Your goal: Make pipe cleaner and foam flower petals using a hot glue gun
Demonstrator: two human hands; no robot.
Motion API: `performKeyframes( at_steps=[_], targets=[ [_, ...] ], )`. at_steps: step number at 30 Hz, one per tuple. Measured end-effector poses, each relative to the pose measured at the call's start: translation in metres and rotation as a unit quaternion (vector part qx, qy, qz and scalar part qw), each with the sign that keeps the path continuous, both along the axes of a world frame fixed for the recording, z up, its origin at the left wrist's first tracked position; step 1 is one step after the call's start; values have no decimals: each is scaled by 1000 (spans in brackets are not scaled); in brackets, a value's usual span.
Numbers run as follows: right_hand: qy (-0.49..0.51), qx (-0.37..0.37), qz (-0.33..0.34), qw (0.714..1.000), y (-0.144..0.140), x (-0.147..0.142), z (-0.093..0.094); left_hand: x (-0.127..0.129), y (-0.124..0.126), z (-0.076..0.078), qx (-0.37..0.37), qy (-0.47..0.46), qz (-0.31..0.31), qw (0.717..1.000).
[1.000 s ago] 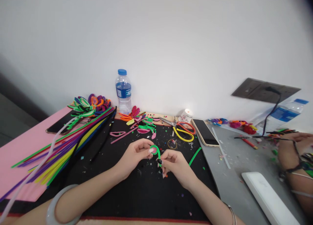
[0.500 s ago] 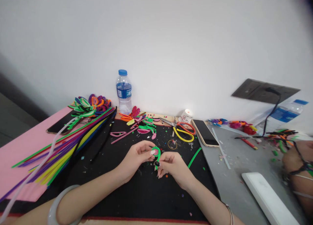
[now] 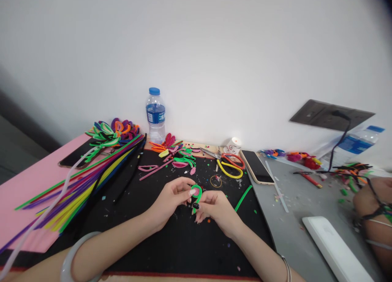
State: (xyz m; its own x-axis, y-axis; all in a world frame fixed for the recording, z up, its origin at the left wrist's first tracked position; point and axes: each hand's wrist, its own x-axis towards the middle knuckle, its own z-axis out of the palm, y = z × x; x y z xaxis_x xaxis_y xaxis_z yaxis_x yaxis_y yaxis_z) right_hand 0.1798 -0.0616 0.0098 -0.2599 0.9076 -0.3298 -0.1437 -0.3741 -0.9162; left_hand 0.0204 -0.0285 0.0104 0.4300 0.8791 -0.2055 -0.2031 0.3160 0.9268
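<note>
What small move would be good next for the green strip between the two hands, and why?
Perhaps bend the green strip further around the pink piece: it curves around part of it, the left hand grips the pink, and the right hand pinches the strip's lower part.

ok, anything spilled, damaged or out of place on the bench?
No clear spill or damage. Small coloured scraps litter the black mat, especially beyond the green pipe cleaner held in the fingers, so it looks untidy. The wall socket plate looks askew, though that may be lens distortion.
</note>
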Motion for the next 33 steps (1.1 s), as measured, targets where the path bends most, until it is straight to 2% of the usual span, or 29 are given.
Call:
performKeyframes(
  at_steps=[22,33],
  targets=[
    [-15,25,-39,999,0,-5,-4,1,-2,-1,-1,-7,1,1000],
    [-15,66,-61,996,0,-8,-3,0,-2,-1,-20,-30,-14,999]
  ],
)
